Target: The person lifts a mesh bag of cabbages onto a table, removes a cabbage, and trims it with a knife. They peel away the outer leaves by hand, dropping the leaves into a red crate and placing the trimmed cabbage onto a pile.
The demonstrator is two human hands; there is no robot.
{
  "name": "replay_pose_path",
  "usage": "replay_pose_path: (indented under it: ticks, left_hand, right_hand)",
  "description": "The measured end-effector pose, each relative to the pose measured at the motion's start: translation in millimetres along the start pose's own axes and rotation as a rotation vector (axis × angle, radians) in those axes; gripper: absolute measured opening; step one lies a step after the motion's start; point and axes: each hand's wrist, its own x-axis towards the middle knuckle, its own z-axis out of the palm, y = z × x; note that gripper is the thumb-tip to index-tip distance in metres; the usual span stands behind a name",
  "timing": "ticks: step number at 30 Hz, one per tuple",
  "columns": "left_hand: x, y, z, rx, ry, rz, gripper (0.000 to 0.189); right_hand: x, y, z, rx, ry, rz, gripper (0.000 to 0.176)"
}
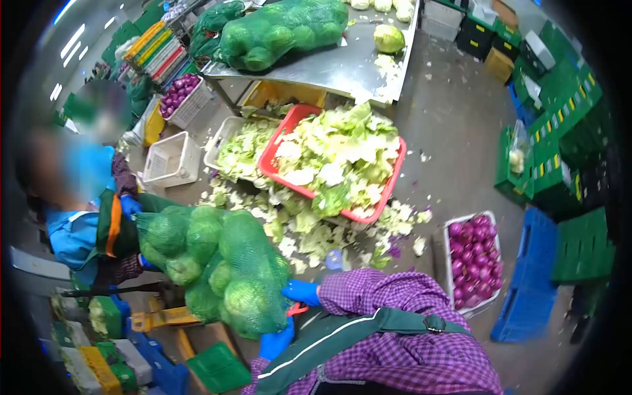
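Observation:
A green mesh bag (220,263) full of cabbages stretches from a co-worker's blue-gloved hands to mine. My left hand (277,339), in a blue glove, is closed on the bag's near lower end. My right hand (301,292), gloved the same way, grips its upper corner. Between my hands shows a red strip (297,308), perhaps the bag's tie. The bag looks held off the floor, its cabbages pressing against the mesh. Most of my left forearm is out of view.
A red crate (395,181) heaped with cabbage leaves stands ahead, leaves scattered around it. Behind is a steel table (309,56) with another bagged load. A white crate (494,224) of purple onions stands right. The co-worker (79,230) faces me. Blue and green crates line both sides.

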Motion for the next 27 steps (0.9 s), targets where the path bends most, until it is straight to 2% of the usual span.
replay_pose_path:
  ticks: [1,2,3,5,6,7,9,11,12,13,15,16,17,18,19,20,21,23,25,27]
  left_hand:
    - [1.6,-5.6,11.9,0.829,-0.157,0.307,0.034]
    - [21.7,-15.3,22.4,0.968,-0.124,0.405,0.032]
    - [40.4,-15.0,43.0,0.959,-0.124,0.428,0.032]
    - [46.0,-13.6,80.6,-0.071,-0.025,-0.075,0.031]
    - [62.4,-19.3,84.1,-0.682,0.085,-0.259,0.032]
    - [71.2,-24.4,96.4,-0.688,0.083,-0.263,0.032]
    - [80.3,-39.5,105.9,1.068,-0.081,0.31,0.035]
    - [91.9,-58.2,114.9,1.087,0.006,0.311,0.035]
    - [98.4,-68.6,124.0,1.106,0.072,0.313,0.036]
    - [99.9,-75.3,148.8,1.107,0.099,0.326,0.036]
    - [102.2,-84.7,211.0,0.626,0.159,0.282,0.033]
    - [102.7,-87.3,240.7,0.63,0.187,0.298,0.033]
    - [98.3,-87.7,268.3,0.001,0.26,0.193,0.032]
    - [99.8,-87.7,297.5,-0.634,0.289,0.1,0.031]
    - [100.3,-89.8,325.4,-0.641,0.292,0.132,0.031]
    - [99.1,-93.9,351.8,-0.574,0.286,0.183,0.03]
    - [98.3,-97.3,378.2,-0.505,0.28,0.229,0.029]
    - [107.3,-99.4,426.0,-0.556,0.323,0.256,0.028]
    - [123.7,-93.6,475.0,-0.59,0.252,0.266,0.029]
    - [139.8,-81.5,531.7,-0.533,0.124,0.23,0.031]
  right_hand:
    - [-2.4,-0.9,-18.4,-0.342,-0.043,-0.235,0.024]
    - [-6.1,-6.8,-34.6,-0.342,-0.056,-0.228,0.024]
    - [-5.2,-18.8,-61.0,-0.424,-0.007,-0.196,0.028]
    - [-16.7,-46.0,-82.9,-0.458,0.032,-0.145,0.032]
    - [-21.6,-58.6,-99.3,-0.243,0.067,0.082,0.032]
    - [-22.8,-67.3,-120.7,-0.039,0.105,0.301,0.033]
    - [-13.7,-42.0,-144.5,-0.006,0.083,0.289,0.032]
    - [-27.2,-49.5,-172.5,0.036,-0.083,0.264,0.028]
    - [-24.7,-33.6,-179.2,0.172,-0.073,0.251,0.03]
    - [-28.5,-31.2,-194.2,0.169,-0.099,0.241,0.03]
    - [-33.7,-31.3,-227.9,-0.57,-0.221,-0.455,0.018]
    - [-45.0,-30.2,-242.5,-0.509,-0.108,-0.667,0.009]
    - [-60.6,-46.6,-256.1,-0.485,-0.134,-0.683,0.009]
    - [-70.5,-64.9,-278.8,-0.407,-0.195,-0.6,0.011]
    - [-84.7,-99.3,-306.4,-0.339,-0.254,-0.512,0.013]
    - [-107.0,-161.5,-334.1,0.14,-0.324,0.125,0.015]
    - [-109.0,-169.2,-353.4,0.132,-0.345,0.122,0.015]
    - [-109.1,-166.9,-384.9,-0.125,-0.35,-0.425,0.03]
    - [-134.6,-235.0,-442.4,0.021,-0.361,-0.123,0.029]
    - [-149.0,-273.9,-485.6,-0.17,-0.073,-0.502,0.025]
